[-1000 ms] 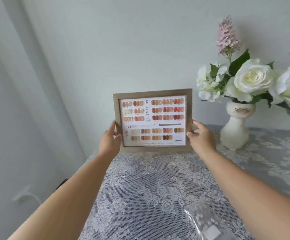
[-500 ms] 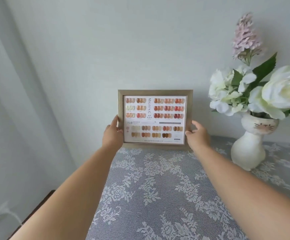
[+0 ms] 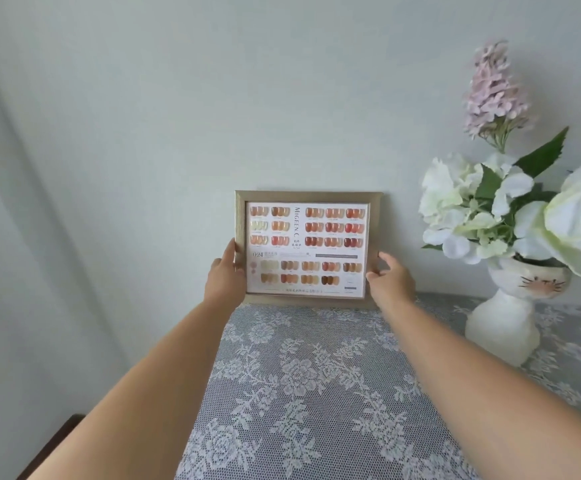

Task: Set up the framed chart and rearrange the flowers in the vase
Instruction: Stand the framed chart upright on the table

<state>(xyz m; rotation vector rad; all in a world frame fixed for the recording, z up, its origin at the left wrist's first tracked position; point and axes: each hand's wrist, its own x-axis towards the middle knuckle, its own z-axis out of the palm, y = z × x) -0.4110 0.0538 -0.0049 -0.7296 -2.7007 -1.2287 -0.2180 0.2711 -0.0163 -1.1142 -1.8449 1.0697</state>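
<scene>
Framed chart stands landscape at the back of the desk, long axis left-right, parallel to the wall just behind it. Bottom edge looks to be on the lace cloth; whether the top edge leans on the wall or a rear stand carries it, we can't tell.

Our left hand holds the frame's left edge, thumb hooked over the front of the moulding, fingers hidden behind. Our right hand is at the lower right corner with relaxed, spread fingers: index tip touching or just off the moulding, not wrapped round it. So grip is on one side only; the right reads as released or nearly so.

Both hands flank the frame at about equal reach, straight ahead of us. The vase, white with a cat face, sits near the frame on its right, well clear of it, on the same cloth. That puts our right hand nearer to it. Flowers spread wide, white blooms low, a pink spike tallest.

Judgement: chart placement is almost finished; flower rearranging not started. Next move turns on the frame standing unaided once the left lets go. Risk: it slides on the lace or tips forward.
</scene>
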